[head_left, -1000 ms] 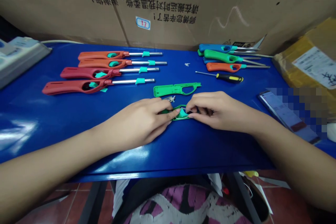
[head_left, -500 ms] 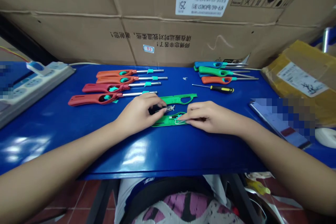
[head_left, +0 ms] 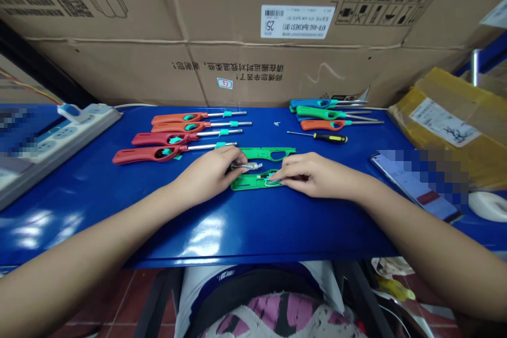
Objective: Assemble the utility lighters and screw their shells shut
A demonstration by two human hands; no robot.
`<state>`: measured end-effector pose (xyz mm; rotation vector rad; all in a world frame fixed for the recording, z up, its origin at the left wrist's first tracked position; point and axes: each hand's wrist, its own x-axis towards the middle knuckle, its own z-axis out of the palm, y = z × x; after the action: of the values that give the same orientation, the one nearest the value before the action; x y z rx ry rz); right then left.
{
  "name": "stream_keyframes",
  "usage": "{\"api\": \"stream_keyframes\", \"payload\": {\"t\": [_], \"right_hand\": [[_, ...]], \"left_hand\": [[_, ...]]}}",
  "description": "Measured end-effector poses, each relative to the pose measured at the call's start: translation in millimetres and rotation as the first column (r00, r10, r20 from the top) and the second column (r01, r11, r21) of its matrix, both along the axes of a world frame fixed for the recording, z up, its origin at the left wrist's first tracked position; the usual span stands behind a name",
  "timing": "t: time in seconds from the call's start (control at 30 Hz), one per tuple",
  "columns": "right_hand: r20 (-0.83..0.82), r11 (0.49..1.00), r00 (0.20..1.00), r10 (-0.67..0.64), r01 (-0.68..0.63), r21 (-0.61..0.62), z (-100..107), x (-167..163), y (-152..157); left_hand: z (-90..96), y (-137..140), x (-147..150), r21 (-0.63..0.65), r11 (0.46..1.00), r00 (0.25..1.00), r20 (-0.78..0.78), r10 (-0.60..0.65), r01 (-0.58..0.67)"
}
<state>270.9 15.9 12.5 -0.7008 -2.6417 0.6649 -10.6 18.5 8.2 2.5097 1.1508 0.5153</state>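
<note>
Fingertips of the left hand (head_left: 217,166) are drawn in to a narrow pinch on a small clear part (head_left: 252,166), its metal end pointing toward the right side of the surface. From this far off I judge the grip is kept at the rear so that end is free; whether the part touches anything below, I can't tell. On the right hand (head_left: 312,175) I see the fingers bent in close together, tips at a teal piece (head_left: 272,176) inside the near green half-shell (head_left: 247,184). I can't make out whether they pinch that piece or just press it; my reading is that they steady it and the shell together.

That shell lies hollow side up, midway between the left and right sides of the blue surface (head_left: 257,227), well back from its near edge, which seems to suit both hands reaching in. The other green half-shell (head_left: 257,152) lies just beyond, toward the far edge, apart from the first. Four whole lighters (head_left: 134,155) sit in a row toward the far left, apparently kept clear of the hands, and a screwdriver (head_left: 331,138) lies toward the far right, perhaps to be handy.
</note>
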Motion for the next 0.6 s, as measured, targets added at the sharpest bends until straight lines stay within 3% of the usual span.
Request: {"api": "stream_keyframes", "payload": {"t": [0.1, 0.27, 0.6], "right_hand": [[0.014, 1.000, 1.000, -0.003, 0.003, -0.024, 3, 2, 0], [0.040, 0.993, 0.999, -0.034, 0.038, -0.111, 7, 6, 0], [-0.041, 0.936, 0.967, -0.250, 0.231, -0.265, 0, -3, -2]], "left_hand": [[3.6, -5, 2, 0.004, 1.000, 0.997, 0.068, -0.031, 0.031], [7.5, -12, 8, -0.211, 0.973, 0.975, 0.217, -0.047, 0.094], [-6.7, -11, 11, -0.412, 0.906, 0.939, 0.339, 0.055, 0.096]]}}
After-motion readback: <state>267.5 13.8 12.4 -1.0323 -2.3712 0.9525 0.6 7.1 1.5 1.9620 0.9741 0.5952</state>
